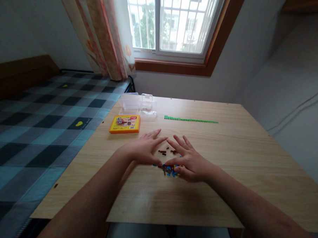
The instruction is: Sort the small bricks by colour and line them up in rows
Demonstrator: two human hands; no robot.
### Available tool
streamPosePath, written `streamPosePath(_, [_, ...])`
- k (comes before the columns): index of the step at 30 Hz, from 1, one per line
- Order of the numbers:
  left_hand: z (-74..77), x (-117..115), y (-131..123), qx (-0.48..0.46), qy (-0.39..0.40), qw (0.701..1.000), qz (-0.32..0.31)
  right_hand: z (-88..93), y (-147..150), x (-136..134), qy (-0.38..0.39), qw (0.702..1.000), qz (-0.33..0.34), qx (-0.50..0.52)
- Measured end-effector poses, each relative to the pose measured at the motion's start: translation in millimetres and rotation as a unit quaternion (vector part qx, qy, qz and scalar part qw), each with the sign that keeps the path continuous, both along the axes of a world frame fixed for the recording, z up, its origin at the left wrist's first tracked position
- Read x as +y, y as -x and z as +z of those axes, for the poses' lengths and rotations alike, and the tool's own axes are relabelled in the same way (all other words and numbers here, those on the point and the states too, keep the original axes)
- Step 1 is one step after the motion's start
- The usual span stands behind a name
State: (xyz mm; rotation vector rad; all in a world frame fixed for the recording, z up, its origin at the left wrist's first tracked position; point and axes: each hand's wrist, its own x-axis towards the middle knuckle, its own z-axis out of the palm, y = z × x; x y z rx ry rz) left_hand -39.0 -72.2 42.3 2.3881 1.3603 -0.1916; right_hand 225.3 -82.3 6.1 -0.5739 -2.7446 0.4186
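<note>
Where bricks [168,170] lie, two hands [144,148] [195,164] reach.

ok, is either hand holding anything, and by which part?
Can't tell: left hand and right hand are at the brick pile, details too small to show any hold.

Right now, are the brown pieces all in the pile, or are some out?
Some are out: several brown pieces lie apart on the table, beyond the mixed pile by the right hand.

Bed [55,128] and curtain [102,32] show a home bedroom.
</note>
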Motion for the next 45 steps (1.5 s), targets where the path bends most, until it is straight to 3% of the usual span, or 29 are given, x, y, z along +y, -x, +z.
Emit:
streamPosePath(12, [-1.9,-1.6,-4.1,0.008,-0.004,1.000,-0.015,-0.9,-4.2,3.7,0.003,1.000,-0.002,0.007])
streamPosePath(26, [-2.1,2.2,-1.4,-0.025,-0.048,0.997,0.057,2.6,0.9,-3.8,-0.009,1.000,0.019,-0.016])
streamPosePath(33, [2.4,-3.2,-6.3,-0.011,-0.042,0.999,0.016,-1.7,-2.0,0.5,-0.008,1.000,-0.005,-0.004])
streamPosePath(45, [3.1,-3.1,-7.4,-0.013,-0.041,0.999,0.012,-0.8,0.5,-0.6,-0.011,0.999,-0.009,-0.029])
